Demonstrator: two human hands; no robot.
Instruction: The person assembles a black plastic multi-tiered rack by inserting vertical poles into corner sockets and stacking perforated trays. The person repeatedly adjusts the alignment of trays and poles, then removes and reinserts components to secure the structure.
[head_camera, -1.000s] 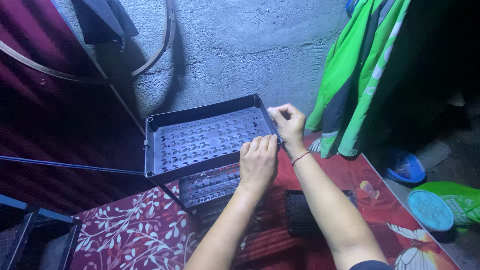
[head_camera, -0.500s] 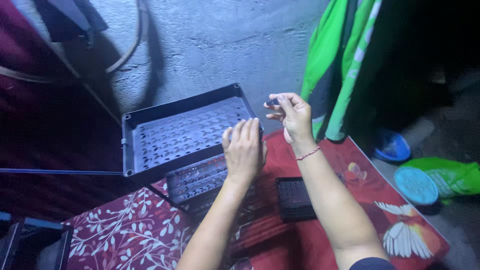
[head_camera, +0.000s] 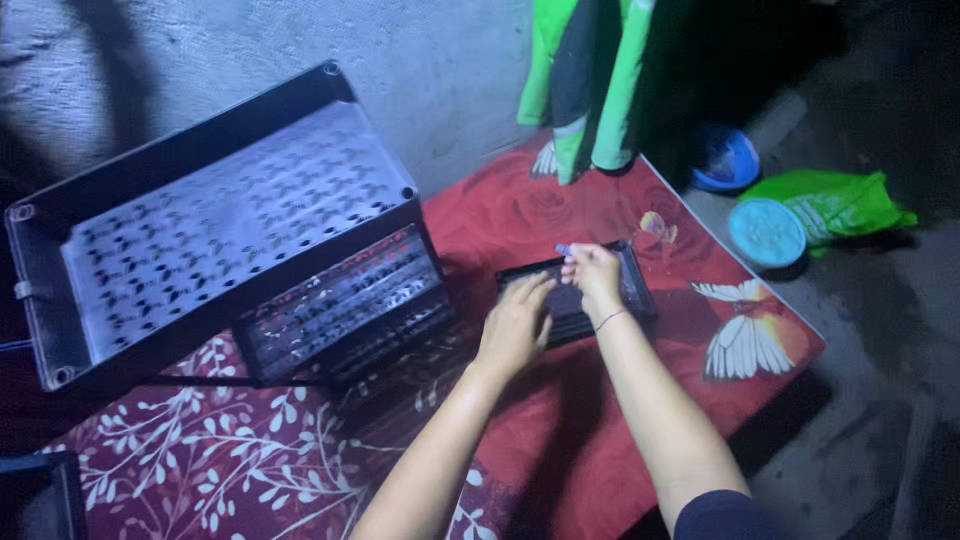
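Observation:
A small black ribbed tray (head_camera: 633, 285) lies flat on the red patterned cloth (head_camera: 560, 440). My left hand (head_camera: 514, 326) rests palm down on its near left end, fingers together. My right hand (head_camera: 592, 274) hovers over the tray's middle, pinching a small blue-tipped object (head_camera: 564, 249) between thumb and fingers. A large black perforated tray (head_camera: 230, 215) leans against the grey wall at the left. A second, smaller black tray (head_camera: 345, 300) stands propped in front of it.
Green and dark cloth (head_camera: 590, 80) hangs at the wall behind the red cloth. To the right on the concrete floor lie a round blue lid (head_camera: 766, 232), a green bag (head_camera: 835, 200) and a blue sandal (head_camera: 728, 160). The cloth's edge runs diagonally at right.
Both hands came down from the big perforated tray's right corner to the small black tray on the cloth. My view swung right and down.

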